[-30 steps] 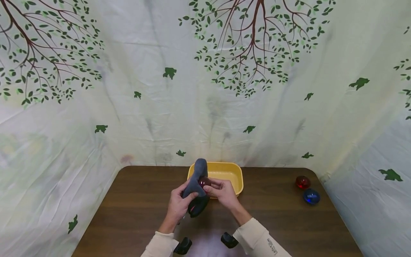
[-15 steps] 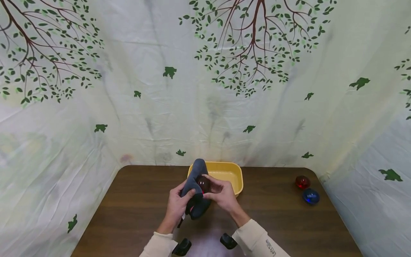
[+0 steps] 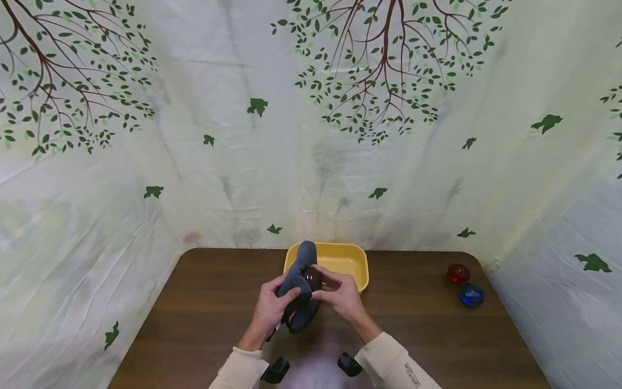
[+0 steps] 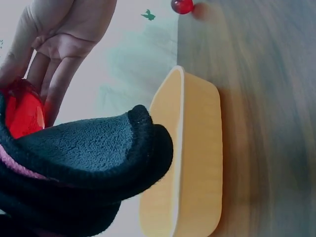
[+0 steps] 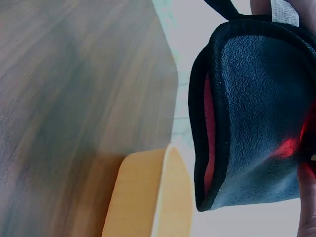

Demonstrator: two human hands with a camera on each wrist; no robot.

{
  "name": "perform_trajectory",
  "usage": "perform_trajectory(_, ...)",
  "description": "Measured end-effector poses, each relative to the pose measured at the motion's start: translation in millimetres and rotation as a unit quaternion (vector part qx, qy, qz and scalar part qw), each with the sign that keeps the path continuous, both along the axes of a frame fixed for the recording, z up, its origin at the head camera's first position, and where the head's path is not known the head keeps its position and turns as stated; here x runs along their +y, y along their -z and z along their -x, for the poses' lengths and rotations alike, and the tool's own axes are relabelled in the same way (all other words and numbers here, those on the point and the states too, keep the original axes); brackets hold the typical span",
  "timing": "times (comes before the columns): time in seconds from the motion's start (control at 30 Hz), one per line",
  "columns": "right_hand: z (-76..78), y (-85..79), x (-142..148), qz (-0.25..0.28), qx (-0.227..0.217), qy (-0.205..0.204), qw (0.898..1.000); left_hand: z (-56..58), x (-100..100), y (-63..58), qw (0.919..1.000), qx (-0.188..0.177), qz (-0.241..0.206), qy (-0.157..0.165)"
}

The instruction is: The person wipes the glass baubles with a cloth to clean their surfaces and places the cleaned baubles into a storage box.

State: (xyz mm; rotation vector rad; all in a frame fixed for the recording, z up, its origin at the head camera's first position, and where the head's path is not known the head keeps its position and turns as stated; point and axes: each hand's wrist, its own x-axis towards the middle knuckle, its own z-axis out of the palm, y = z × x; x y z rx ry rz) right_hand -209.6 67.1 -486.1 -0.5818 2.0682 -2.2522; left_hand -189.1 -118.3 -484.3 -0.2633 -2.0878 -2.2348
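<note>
In the head view my left hand [image 3: 269,309] grips a folded blue-grey cloth [image 3: 305,256] with black trim. The thumb lies on top of the folds. Against the cloth is a see-through red ball [image 3: 313,279], looking dark here, which my right hand [image 3: 342,294] pinches between thumb and fingers. Bright red ball [image 4: 23,111] and right hand [image 4: 64,42] show beyond the fuzzy cloth [image 4: 84,143] in the left wrist view. From the right wrist, the cloth [image 5: 261,103] shows a pink inner layer, a black loop and a white label [image 5: 285,12]; the ball is mostly cut off.
Behind the hands, a yellow tray [image 3: 360,254] stands near the table's far edge. At the right lie a red ball [image 3: 458,273] and a blue ball [image 3: 471,295], close together. A leaf-print curtain [image 3: 320,162] hangs beyond the brown table [image 3: 218,302].
The right thumb has moved lower on the ball and its grip has widened. More of the ball shows beside the cloth, whose folds have shifted slightly. The left hand keeps its hold.
</note>
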Motion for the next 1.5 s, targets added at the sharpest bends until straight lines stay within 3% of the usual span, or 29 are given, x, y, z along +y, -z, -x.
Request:
perform_trajectory(0.23, -2.2, -5.3, -0.2, -0.005, -0.053, 0.009, 0.999, -1.9, 2.0, -1.1, 0.9998, 0.018, 0.012, 0.002)
perform_trajectory(0.4, -7.3, -19.4, -1.7, 0.002, -0.097, 0.008, 0.995, -2.5, 2.4, -0.2, 0.9973, 0.046, 0.057, -0.011)
perform_trajectory(0.6, -4.3, -10.0, -2.9, 0.024, -0.111, 0.003, 0.994, -3.2, 7.7, 1.7, 0.997, 0.045, 0.046, -0.042)
perform_trajectory(0.93, -3.7, -1.5, -0.6, 0.069, -0.031, 0.006, 0.997, -6.9, 17.0, -3.2, 0.9984, 0.018, -0.01, -0.052)
perform_trajectory(1.1, 0.4, 1.3, 5.5, 0.09, 0.038, -0.048, 0.994, -7.4, 17.5, -6.1, 0.9981, 0.014, -0.026, -0.053)
perform_trajectory(1.27, 6.7, 0.3, 14.5, 0.061, 0.09, -0.101, 0.989, -8.6, 17.8, -10.2, 0.998, 0.004, -0.033, -0.054)
perform_trajectory(1.5, 5.2, -1.6, 19.1, 0.009, 0.084, -0.057, 0.995, -8.9, 18.9, -10.5, 0.9984, 0.003, -0.043, -0.037)
